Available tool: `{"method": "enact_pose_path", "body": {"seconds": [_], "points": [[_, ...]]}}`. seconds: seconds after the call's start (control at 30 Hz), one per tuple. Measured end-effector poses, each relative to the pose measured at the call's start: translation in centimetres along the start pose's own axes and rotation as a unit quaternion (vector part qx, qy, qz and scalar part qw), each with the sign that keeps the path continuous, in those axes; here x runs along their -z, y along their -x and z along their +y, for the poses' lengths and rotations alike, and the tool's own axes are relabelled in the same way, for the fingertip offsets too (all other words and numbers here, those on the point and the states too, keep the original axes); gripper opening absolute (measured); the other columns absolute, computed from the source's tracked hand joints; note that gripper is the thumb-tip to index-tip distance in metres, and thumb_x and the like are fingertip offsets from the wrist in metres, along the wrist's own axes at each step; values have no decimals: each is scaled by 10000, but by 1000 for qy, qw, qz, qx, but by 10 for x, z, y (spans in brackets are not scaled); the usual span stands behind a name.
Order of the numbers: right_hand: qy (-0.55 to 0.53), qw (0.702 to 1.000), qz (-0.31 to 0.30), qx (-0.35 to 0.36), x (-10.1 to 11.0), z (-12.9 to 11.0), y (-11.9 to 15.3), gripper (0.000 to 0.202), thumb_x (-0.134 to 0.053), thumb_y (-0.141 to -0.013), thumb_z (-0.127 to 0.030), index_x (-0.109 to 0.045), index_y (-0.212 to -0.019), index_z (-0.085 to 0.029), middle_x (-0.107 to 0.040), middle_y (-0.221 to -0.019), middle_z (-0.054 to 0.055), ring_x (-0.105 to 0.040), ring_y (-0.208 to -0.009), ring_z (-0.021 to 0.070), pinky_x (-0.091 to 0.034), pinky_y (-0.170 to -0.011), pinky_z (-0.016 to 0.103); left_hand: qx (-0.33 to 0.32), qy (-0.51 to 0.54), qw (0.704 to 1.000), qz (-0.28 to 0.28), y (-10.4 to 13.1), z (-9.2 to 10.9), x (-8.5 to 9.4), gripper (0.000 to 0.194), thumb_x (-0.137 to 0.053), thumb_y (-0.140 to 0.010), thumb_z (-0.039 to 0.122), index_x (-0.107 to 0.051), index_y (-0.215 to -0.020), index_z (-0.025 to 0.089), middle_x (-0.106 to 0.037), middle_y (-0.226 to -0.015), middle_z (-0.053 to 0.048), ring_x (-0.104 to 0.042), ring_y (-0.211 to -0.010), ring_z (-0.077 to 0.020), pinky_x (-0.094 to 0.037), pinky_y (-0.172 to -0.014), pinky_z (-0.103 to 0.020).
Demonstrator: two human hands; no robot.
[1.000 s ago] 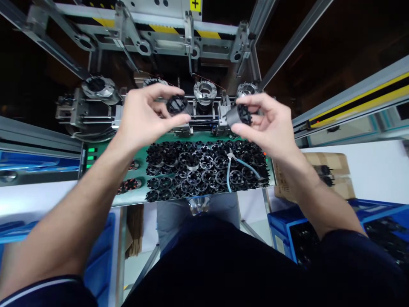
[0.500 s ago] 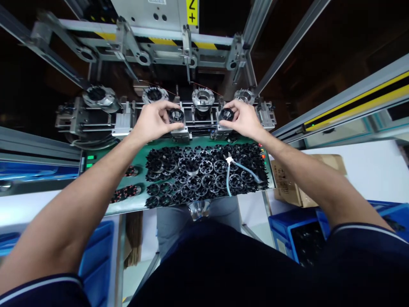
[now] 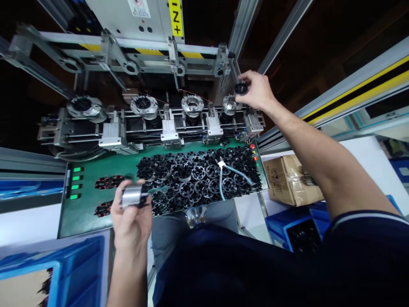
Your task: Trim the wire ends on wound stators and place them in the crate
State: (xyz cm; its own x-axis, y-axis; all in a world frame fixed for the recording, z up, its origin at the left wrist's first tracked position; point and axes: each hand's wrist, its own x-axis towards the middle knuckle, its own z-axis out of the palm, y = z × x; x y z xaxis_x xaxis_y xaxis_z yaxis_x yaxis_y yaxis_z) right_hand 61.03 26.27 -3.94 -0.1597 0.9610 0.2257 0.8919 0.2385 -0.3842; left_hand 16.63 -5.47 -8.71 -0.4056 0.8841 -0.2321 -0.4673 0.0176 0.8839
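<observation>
My left hand [image 3: 134, 224] is closed around a stator core [image 3: 131, 195], a silver cylinder with black ends, held sideways over the left part of the green bench top [image 3: 84, 170]. Between the thumb and fingers of my right hand [image 3: 258, 90] is a black ring-shaped stator core [image 3: 241, 88]. It is just above the rightmost round metal holder [image 3: 231, 103] of the winding machine; whether they touch I cannot tell. Black cores sit in the two left holders, including the far-left holder [image 3: 92, 111]. The third holder [image 3: 192, 106] shows an open bore.
Many black stator cores [image 3: 194, 187] cover the bench's middle and right, with cutting pliers [image 3: 221, 177] on top. Copper-wound stators [image 3: 110, 182] lie to the left. Thin wires run to the machine. Blue bins [image 3: 79, 260] and a cardboard box [image 3: 284, 179] flank the bench.
My left hand has come away from the machine, down and left over the bench, with its core turned sideways. My right hand has moved right and up to the last holder. The view has shifted.
</observation>
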Motion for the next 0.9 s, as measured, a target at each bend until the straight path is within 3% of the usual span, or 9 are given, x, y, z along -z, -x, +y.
{"method": "enact_pose_path", "body": {"seconds": [0.07,0.13,0.2,0.27,0.37,0.5,0.7,0.8,0.9], "points": [[35,999,-35,-5,-8,11,-6,665,-970,-846,-399,-809,-1430,-126,-785,-1420,188,-733,-1211,326,-591,-1207,528,40,-27,996,74,14,3,23,688,-1172,-384,630,-971,-1025,486,-938,-1075,108,-852,-1326,-169,-698,-858,-86],[46,997,-64,-12,-11,18,-10,642,-957,-847,-342,-834,-1438,-121,-795,-1416,183,-759,-1240,362,-596,-1232,556,69,-71,988,122,24,9,42,564,-1091,-459,657,-961,-1000,567,-939,-1162,171,-626,-1692,-177,-708,-861,-101],[40,995,-84,-17,-10,21,-13,667,-979,-826,-345,-851,-1449,-146,-828,-1351,148,-782,-1205,370,-617,-1227,572,78,-114,981,138,31,16,55,384,-957,-606,650,-946,-990,639,-909,-1285,253,-512,-1779,-171,-744,-789,-189],[37,994,-102,-11,-8,20,-16,681,-1027,-791,-382,-874,-1428,-199,-856,-1271,105,-800,-1147,361,-642,-1209,574,73,-137,979,136,37,23,61,300,-850,-700,619,-935,-981,680,-871,-1355,305,-699,-1616,-226,-735,-644,-297],[47,991,-127,19,-5,15,-20,677,-1075,-745,-333,-892,-1392,-255,-868,-1233,66,-813,-1106,339,-674,-1162,555,58,-126,982,128,42,28,58,287,-871,-716,640,-947,-992,657,-896,-1309,276,-861,-1070,-226,-645,-505,-291],[62,988,-140,17,-5,8,-27,673,-1115,-710,-251,-898,-1347,-230,-867,-1218,78,-816,-1066,326,-687,-1099,534,50,-69,989,118,45,24,41,523,-1087,-533,716,-971,-1016,552,-929,-1207,151,-789,-888,-164,-658,-589,-199],[67,977,-203,19,3,13,-46,673,-1133,-694,-170,-907,-1326,-214,-847,-1078,65,-781,-1017,262,-630,-1069,470,87,34,992,81,47,22,20,811,-1228,-406,574,-971,-1118,283,-870,-994,16,-464,-587,1,-556,-574,-72],[34,972,-233,14,5,20,-51,663,-1110,-736,-131,-887,-1354,-220,-837,-1074,39,-739,-1010,201,-582,-1059,419,79,37,992,96,50,21,18,816,-1235,-391,548,-959,-1095,242,-735,-796,53,-492,-613,-36,-561,-551,-104],[7,973,-231,14,2,30,-53,657,-1108,-763,-151,-869,-1373,-189,-835,-1084,24,-693,-978,141,-547,-1035,372,75,37,992,95,54,17,23,674,-1219,-451,555,-955,-1018,304,-754,-847,46,-442,-619,-61,-532,-506,-133]]}}
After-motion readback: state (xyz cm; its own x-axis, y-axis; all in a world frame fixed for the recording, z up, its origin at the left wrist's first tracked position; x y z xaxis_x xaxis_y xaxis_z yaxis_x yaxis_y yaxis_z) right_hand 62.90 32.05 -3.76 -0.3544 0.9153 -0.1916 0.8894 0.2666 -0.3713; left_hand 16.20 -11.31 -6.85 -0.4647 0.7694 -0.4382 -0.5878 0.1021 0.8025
